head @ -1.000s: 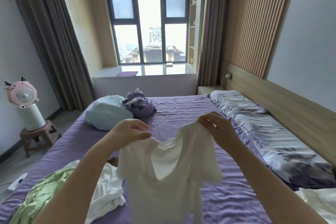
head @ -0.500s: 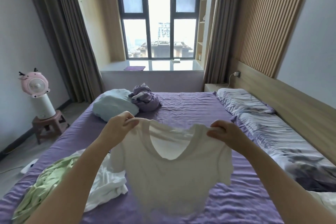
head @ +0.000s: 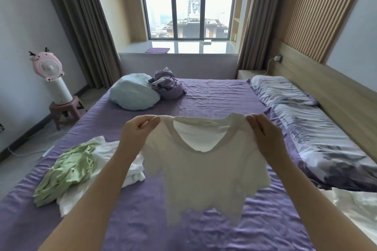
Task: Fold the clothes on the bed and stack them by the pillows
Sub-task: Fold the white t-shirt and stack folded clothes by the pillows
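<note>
The left hand (head: 137,134) pinched the left shoulder of a white T-shirt (head: 206,173) between thumb and curled fingers, and the right hand (head: 263,138) pinched the right shoulder the same way. Half a second earlier the shirt had sagged a little between the hands; now it was drawn wider and flatter, the neckline open toward the camera and the hem hanging free above the purple bed (head: 214,96). A second earlier it had been bunched, with the right hand gripping a crumpled fold. The hands had moved further apart since then, and the view had tipped downward, so the window (head: 188,4) sat higher in the frame.

Below the left forearm, on the bed's left side, lay a loose heap of a pale green garment (head: 67,171) over a white garment (head: 106,169), touching each other, where they had lain before. Farther off, near the far left of the bed, a light blue bundle (head: 133,91) rested against a crumpled purple bundle (head: 168,84). Along the right edge, by the wooden headboard (head: 330,91), two patterned pillows (head: 318,132) lay end to end, with some white cloth (head: 355,206) just beside the nearer one. A pink fan (head: 48,67) stood on a small stool (head: 65,110) by the left wall.
</note>
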Available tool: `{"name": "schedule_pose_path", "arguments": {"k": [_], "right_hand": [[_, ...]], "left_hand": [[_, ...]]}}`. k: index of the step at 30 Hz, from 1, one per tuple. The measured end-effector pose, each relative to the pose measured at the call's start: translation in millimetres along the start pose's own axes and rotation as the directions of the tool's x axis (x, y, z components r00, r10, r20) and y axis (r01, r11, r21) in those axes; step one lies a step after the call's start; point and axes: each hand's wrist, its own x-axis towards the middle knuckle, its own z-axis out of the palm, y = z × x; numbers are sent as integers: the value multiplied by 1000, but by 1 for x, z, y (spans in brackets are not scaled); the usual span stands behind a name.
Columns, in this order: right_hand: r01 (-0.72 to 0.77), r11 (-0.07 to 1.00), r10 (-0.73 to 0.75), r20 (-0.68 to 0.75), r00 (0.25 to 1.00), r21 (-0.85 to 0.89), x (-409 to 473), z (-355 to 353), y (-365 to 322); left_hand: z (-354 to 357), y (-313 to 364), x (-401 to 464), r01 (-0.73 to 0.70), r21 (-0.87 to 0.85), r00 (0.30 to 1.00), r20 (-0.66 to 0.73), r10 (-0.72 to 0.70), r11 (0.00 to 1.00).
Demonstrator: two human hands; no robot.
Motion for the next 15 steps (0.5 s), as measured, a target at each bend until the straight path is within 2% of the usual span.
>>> {"name": "schedule_pose_path", "arguments": {"k": [2,4,8,12,15], "right_hand": [[3,997,-6,-33,999,-78,-11,0,8],[24,994,-24,4,1000,-104,-20,-3,16],[-12,1000,8,171,985,22,-31,-16,26],[-46,998,36,256,966,32,-25,-29,25],[-42,999,33,301,953,22,-10,-31,23]], "left_hand": [[5,-2,-13,20,-9,1000,21,-20,1000],[8,-2,-25,39,1,997,60,-39,999],[6,4,-42,78,-34,992,102,-74,996],[-3,18,-43,38,-8,996,81,-37,999],[-10,28,-32,38,70,990,136,-47,997]]}}
